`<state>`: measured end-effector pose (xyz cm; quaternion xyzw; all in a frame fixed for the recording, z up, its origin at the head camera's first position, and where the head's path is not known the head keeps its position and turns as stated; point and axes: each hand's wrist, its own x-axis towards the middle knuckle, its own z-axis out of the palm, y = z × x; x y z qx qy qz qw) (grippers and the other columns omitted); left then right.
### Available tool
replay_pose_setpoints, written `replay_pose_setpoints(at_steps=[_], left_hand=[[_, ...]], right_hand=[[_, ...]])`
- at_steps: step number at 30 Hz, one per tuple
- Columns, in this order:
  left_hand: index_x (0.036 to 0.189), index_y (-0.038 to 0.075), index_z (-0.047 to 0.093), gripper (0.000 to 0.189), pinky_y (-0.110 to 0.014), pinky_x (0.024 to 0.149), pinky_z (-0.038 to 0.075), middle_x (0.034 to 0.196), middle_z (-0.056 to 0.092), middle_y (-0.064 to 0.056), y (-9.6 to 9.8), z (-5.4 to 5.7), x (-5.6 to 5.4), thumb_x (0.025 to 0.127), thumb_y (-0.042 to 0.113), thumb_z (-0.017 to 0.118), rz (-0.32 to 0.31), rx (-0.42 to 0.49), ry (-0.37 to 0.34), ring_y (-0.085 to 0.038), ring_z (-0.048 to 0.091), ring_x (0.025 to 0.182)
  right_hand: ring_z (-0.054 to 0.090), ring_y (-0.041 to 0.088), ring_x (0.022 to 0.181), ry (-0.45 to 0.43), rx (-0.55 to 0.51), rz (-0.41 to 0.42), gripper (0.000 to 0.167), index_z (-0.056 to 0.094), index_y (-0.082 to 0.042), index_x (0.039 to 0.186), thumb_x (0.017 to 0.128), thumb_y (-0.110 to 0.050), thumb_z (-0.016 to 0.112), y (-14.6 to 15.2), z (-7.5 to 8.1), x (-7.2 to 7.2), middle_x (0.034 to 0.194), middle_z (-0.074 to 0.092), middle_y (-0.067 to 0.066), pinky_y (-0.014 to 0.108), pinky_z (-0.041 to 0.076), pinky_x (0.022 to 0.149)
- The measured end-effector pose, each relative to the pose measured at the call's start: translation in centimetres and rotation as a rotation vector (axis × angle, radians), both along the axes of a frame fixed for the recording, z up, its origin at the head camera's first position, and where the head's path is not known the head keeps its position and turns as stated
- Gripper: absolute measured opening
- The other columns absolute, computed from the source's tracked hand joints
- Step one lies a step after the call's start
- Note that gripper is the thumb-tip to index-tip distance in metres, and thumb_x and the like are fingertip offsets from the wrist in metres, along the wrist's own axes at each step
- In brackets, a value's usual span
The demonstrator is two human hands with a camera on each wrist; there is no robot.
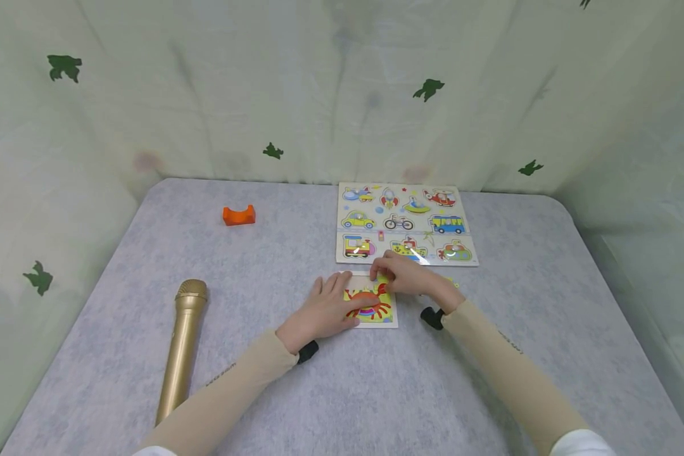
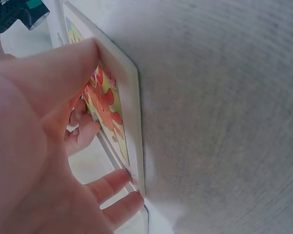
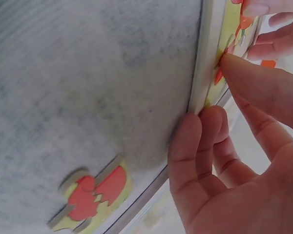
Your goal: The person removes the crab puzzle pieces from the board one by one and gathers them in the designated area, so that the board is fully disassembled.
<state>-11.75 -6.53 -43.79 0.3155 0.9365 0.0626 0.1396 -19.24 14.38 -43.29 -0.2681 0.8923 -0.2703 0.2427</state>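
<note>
A small square crab jigsaw puzzle [image 1: 376, 325] in a white-rimmed tray lies flat on the table. My left hand [image 1: 322, 310] rests over its left side, the thumb stretched across the red crab and the straight fingers at the upper left, where pale backing shows. At the upper right corner, the curled fingers of my right hand [image 1: 405, 275] pinch a yellow puzzle piece with a red claw [image 1: 382, 288], partly hidden by the fingers. In the right wrist view, the thumb touches the puzzle face while other fingertips meet the tray's edge. A loose red-and-yellow piece [image 3: 95, 195] lies nearby.
Behind the crab puzzle lies a larger board with vehicle pictures [image 1: 376, 209]. An orange block with a curved notch [image 1: 239, 216] stands at the back left. A gold microphone [image 1: 181, 348] lies at the left, partly under the left sleeve [image 1: 228, 386].
</note>
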Motion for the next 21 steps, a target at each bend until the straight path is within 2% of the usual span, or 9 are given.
replay_pose_setpoints(at_steps=[9,16,21], left_hand=[[0.143,0.043,0.042,0.051,-0.061,0.104,0.023,0.150,0.024,-0.021,0.12,0.25,0.24,0.095,0.036,0.058,0.005,-0.012,0.025,-0.037,0.022,0.136],[0.143,0.043,0.042,0.051,-0.061,0.103,0.024,0.149,0.025,-0.022,0.07,0.48,0.38,0.095,0.035,0.059,0.007,-0.015,0.029,-0.037,0.023,0.136],[0.143,0.043,0.042,0.050,-0.061,0.103,0.024,0.150,0.025,-0.021,0.12,0.36,0.35,0.095,0.036,0.058,0.010,-0.017,0.029,-0.037,0.023,0.136]], right_hand=[[0.048,0.023,0.089,-0.010,0.030,0.009,0.024,0.062,-0.015,0.087,0.078,0.007,0.062,-0.19,0.11,0.03,0.097,0.047,0.006,0.033,0.044,0.074],[0.048,0.020,0.084,0.037,0.013,0.029,0.030,0.066,-0.017,0.093,0.078,0.009,0.060,0.07,-0.12,0.24,0.096,0.047,0.006,0.031,0.043,0.073],[0.048,0.021,0.088,0.040,0.002,0.041,0.031,0.064,-0.017,0.089,0.077,0.011,0.058,-0.04,-0.05,0.30,0.098,0.047,0.006,0.032,0.043,0.076]])
